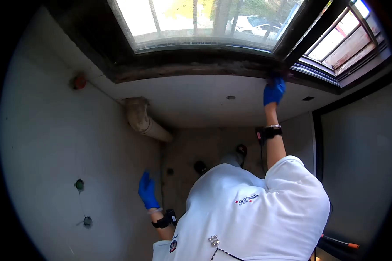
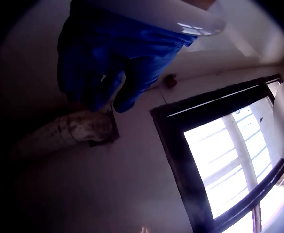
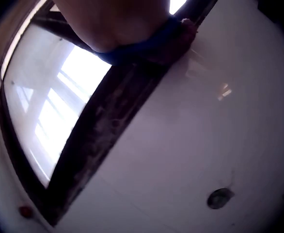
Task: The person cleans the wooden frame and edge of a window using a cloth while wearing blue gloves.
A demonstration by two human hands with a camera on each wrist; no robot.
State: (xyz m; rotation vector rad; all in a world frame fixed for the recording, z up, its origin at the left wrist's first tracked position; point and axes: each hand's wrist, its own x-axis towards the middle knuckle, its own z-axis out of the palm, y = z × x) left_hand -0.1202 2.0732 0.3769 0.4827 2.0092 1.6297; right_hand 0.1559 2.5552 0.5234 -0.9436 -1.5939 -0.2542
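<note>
My right hand (image 1: 274, 92), in a blue glove, reaches up to the lower edge of the dark window frame (image 1: 196, 65). It holds a dark purplish cloth (image 3: 183, 43) against the frame, near the corner where the open sash begins. In the right wrist view the wrist covers most of that hand. My left hand (image 1: 147, 191), also gloved in blue, hangs low beside the left wall and holds nothing. Its fingers (image 2: 127, 94) are loosely bent in the left wrist view.
A stained pipe (image 1: 146, 122) bends out below the window's left end. The left wall has a red fitting (image 1: 79, 81) and round holes. On the right stands a dark-edged panel (image 1: 357, 165), with an orange-tipped rod (image 1: 352, 245) below it.
</note>
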